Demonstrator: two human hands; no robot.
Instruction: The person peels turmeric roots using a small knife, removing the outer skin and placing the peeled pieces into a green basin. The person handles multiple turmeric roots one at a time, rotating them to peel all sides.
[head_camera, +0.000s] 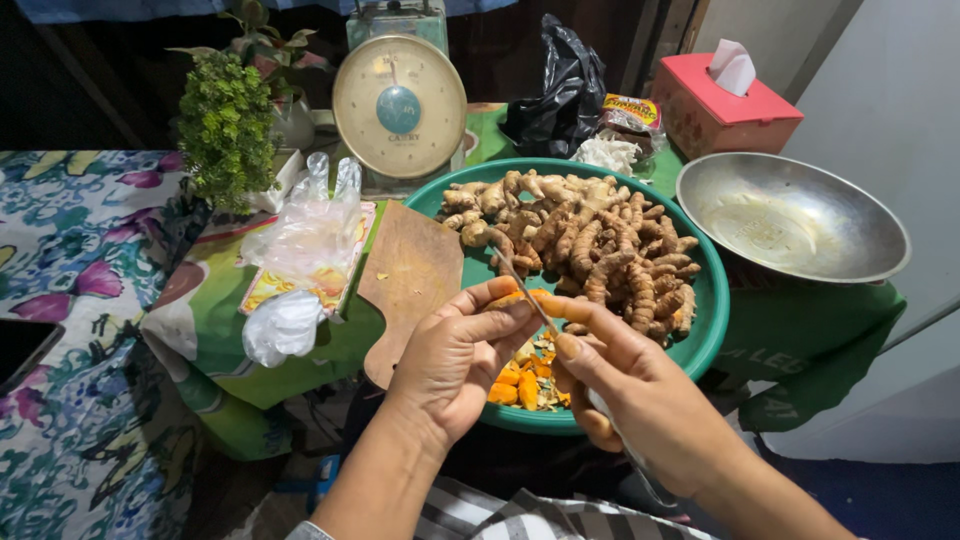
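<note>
My left hand grips an orange turmeric root over the near rim of a green basin. My right hand holds a thin metal spoon by its handle, its tip lying against the root. In the basin, a heap of unpeeled brown turmeric roots fills the far half. Peeled orange pieces and scraps lie at the near side, partly hidden by my hands.
A wooden cutting board leans beside the basin's left. Clear plastic bags, a dial scale, a small plant, a black bag, a red tissue box and a steel bowl surround it.
</note>
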